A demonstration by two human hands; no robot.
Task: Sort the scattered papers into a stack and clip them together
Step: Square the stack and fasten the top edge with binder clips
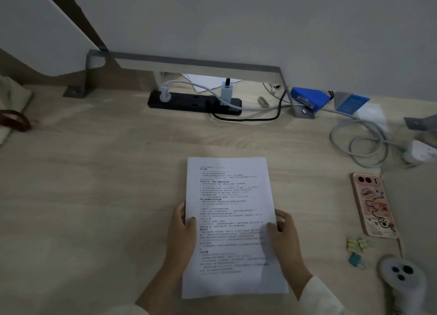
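Note:
A stack of printed white papers (230,196) is held upright-ish over the wooden desk (94,196), edges squared together. My left hand (182,234) grips its left edge, thumb on the front sheet. My right hand (283,236) grips the right edge the same way. Small binder clips lie on the desk to the right: several pale yellow ones (357,243) and a teal one (356,260) just below them. Both sleeves are cream-coloured.
A phone in a pink case (372,203) lies right of the papers, a white controller (402,277) at the lower right. A black power strip (195,103) with plugs, a blue box (308,99) and coiled grey cable (359,142) line the back. A cloth bag (11,111) sits far left.

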